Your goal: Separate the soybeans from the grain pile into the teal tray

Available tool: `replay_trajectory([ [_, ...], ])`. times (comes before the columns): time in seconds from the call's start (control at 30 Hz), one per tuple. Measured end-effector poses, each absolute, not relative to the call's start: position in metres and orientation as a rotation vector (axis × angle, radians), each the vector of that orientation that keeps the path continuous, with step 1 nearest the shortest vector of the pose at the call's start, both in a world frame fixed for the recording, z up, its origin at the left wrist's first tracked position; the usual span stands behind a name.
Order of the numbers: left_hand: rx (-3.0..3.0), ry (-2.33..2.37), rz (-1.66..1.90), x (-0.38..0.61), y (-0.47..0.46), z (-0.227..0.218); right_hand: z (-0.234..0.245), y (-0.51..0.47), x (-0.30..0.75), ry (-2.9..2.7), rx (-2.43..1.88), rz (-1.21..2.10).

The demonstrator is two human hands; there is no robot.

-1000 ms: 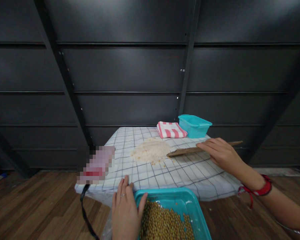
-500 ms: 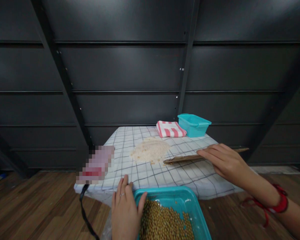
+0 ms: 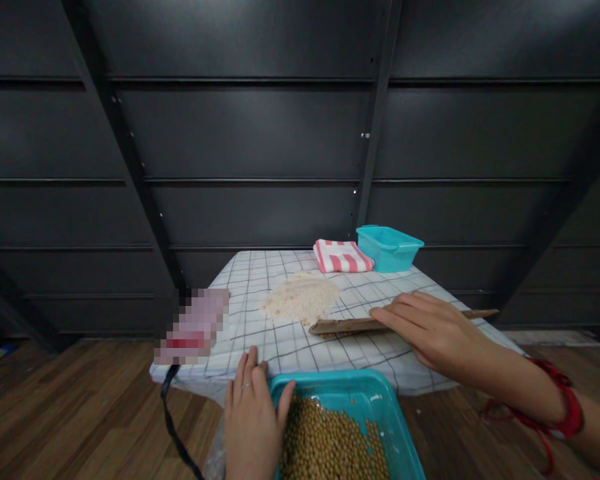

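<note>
My left hand (image 3: 253, 417) grips the near-left rim of a teal tray (image 3: 365, 400) filled with tan beans (image 3: 330, 447), thumb inside the tray. My right hand (image 3: 425, 330) lies with fingers stretched flat on a long brown cardboard strip (image 3: 350, 325) that rests on the checked tablecloth (image 3: 280, 340). The strip's left end sits just below a pile of pale rice (image 3: 300, 298), with a few beans beside it.
At the table's far edge lie a folded red-and-white striped cloth (image 3: 343, 257) and a small teal tub (image 3: 389, 248). A blurred pink object (image 3: 195, 325) with a black strap (image 3: 173, 420) hangs off the left edge. A dark panelled wall stands behind; wooden floor lies around.
My right hand has slid the cardboard strip toward me and leftward across the cloth, away from the rice pile. The left hand stays on the tray rim.
</note>
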State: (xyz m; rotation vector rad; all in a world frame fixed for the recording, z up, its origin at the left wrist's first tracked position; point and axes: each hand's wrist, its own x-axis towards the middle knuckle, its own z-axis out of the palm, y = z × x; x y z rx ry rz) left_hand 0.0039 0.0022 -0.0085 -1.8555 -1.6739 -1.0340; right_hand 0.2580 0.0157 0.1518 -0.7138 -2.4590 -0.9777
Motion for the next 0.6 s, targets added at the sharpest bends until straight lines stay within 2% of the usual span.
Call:
replay_trajectory([
  [0.4,-1.864,-1.705,-1.025,0.0027,0.0034,-0.0094,0.1612,0.025,0.252,-2.449,-0.716,-1.123],
  [0.6,-1.843,-1.684,-0.985,0.0036,0.0044,-0.0102,0.1587,0.0161,0.2487,-2.487,-0.7,-0.989],
])
